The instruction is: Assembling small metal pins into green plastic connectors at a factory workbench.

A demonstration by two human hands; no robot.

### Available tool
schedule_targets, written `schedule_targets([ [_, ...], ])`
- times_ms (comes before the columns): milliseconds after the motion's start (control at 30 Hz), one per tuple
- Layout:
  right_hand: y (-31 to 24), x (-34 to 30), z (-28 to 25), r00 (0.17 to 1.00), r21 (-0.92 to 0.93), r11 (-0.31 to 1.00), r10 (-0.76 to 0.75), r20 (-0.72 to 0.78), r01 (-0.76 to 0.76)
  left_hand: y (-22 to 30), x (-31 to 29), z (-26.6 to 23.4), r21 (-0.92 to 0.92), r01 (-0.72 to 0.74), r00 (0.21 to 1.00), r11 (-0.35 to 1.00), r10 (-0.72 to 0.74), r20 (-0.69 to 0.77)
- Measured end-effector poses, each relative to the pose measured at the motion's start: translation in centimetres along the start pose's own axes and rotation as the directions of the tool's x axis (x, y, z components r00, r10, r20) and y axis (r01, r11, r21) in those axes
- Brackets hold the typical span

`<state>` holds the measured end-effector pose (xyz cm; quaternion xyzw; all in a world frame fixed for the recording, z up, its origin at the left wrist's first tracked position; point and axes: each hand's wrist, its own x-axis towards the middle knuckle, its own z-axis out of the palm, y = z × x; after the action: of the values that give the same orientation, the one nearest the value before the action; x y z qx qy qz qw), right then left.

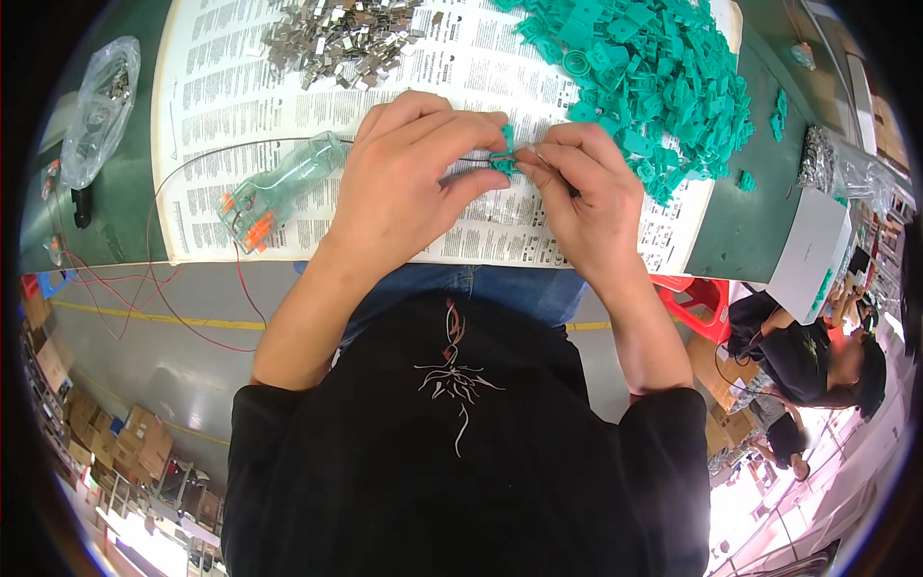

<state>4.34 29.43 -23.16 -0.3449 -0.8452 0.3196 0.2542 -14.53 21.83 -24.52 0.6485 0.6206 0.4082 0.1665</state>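
In front of me, a small green plastic part point(503, 162) is pinched between the thumb and fingers of my left hand point(399, 178). A thin wire point(469, 160) runs along the part. My right hand point(588, 188) has its thumb and fingertips closed at the part's right side, on what looks like the wire's end; the fingertips partly hide it. By my left wrist lies a clear green plastic tube-shaped housing point(298, 183) with orange pieces and wires in its lower end. Another thin wire point(231, 149) arcs from it across the paper.
A printed paper sheet point(207, 207) covers the green table point(726, 226). Small metal clips point(341, 38) are heaped at the far left, green plastic parts point(654, 87) at the far right. A clear bag point(101, 111) lies left, a white box point(810, 255) right. Another person point(798, 351) works beyond.
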Motion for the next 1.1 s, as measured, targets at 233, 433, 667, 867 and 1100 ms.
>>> schedule_targets([
  [233, 0.4, 0.4, -0.3, 0.986, -0.080, 0.984, -0.150, 0.077, 0.156, -0.1, -0.3, 0.2, 0.025, -0.031, 0.999, 0.999, 0.031, -0.009],
  [433, -0.7, 0.9, -0.7, 0.986, -0.105, 0.987, -0.110, 0.125, 0.123, -0.2, -0.4, 0.4, 0.055, -0.074, 0.997, 0.996, 0.075, -0.028],
  [667, -0.5, 1.3, -0.6, 0.984, -0.096, 0.990, -0.090, 0.154, 0.106, -0.3, -0.4, 0.4, 0.043, -0.095, 0.995, 0.995, 0.097, -0.037],
  [867, -0.1, 1.8, -1.5, 0.971, 0.087, 0.995, -0.060, 0.229, 0.041, -0.2, -0.2, 0.2, 0.016, -0.079, 0.997, 0.997, 0.079, -0.017],
  [1100, -0.7, 2.3, -1.4, 0.965, 0.034, 0.998, -0.052, 0.258, 0.045, -0.3, -0.4, 0.1, 0.025, -0.075, 0.997, 0.997, 0.075, -0.018],
])
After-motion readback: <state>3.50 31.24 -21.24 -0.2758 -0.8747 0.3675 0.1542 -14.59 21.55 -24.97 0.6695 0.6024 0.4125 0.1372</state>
